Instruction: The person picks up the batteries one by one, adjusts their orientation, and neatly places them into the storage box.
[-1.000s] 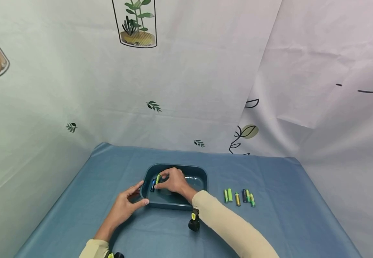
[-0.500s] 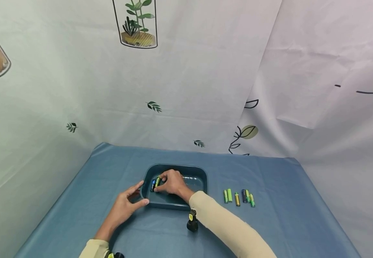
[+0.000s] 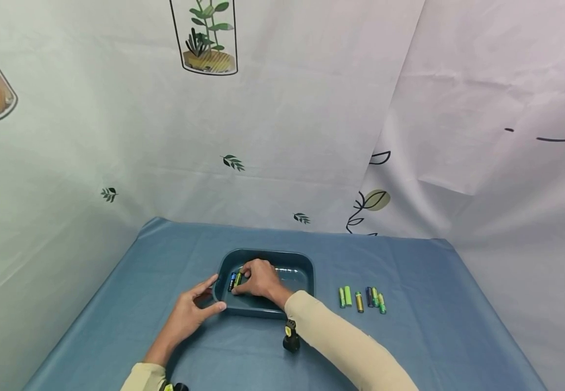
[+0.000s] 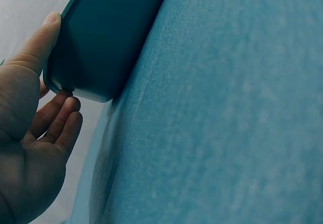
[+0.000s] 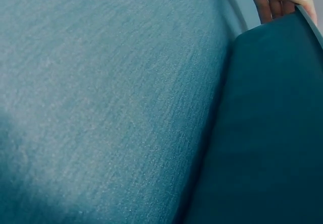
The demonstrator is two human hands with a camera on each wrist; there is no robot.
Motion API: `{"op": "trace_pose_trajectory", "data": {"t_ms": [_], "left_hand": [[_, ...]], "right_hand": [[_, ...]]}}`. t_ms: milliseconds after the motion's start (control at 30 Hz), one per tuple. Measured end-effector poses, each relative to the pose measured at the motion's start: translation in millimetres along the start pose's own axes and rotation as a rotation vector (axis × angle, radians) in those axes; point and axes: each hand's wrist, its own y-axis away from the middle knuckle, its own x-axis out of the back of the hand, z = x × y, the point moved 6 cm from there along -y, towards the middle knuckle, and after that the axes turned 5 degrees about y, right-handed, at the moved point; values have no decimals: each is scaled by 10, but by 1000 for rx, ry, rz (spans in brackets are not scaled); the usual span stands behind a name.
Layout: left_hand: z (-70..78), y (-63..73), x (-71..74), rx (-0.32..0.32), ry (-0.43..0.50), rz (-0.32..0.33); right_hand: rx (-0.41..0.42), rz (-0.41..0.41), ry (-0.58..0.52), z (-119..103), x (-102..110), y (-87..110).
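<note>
A dark teal tray (image 3: 268,313) rests on the table, and my left hand (image 3: 189,315) grips its left near corner, thumb at the near rim and fingers along the left side. In the left wrist view the thumb (image 4: 43,40) touches the tray's rim. Inside the tray, my right hand (image 3: 261,278) pinches a green battery (image 3: 238,279) at its two ends, low by the tray floor. Just left of it lies a blue and black battery (image 3: 232,282). The right wrist view shows the tray's outer wall (image 5: 267,123) and part of my left hand, not the right.
Right of the tray, several batteries lie on the blue cloth (image 3: 434,326): a plain light green battery (image 3: 348,296), a gold one (image 3: 359,302), a dark one (image 3: 369,297) and green ones. A pale printed curtain (image 3: 302,136) stands behind the table.
My right hand has lowered the green battery slightly toward the near side of the tray, next to the blue and black one. My left hand has stayed at the corner.
</note>
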Motion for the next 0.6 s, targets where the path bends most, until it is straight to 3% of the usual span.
{"op": "trace_pose_trajectory", "data": {"t_ms": [333,600], "left_hand": [[-34,-14,-6,8,-4,-5],[-29,-17,-15,-6,-31,9]], "right_hand": [[58,47,-62,7,224,144],[119,119,-162,27,638,438]]}}
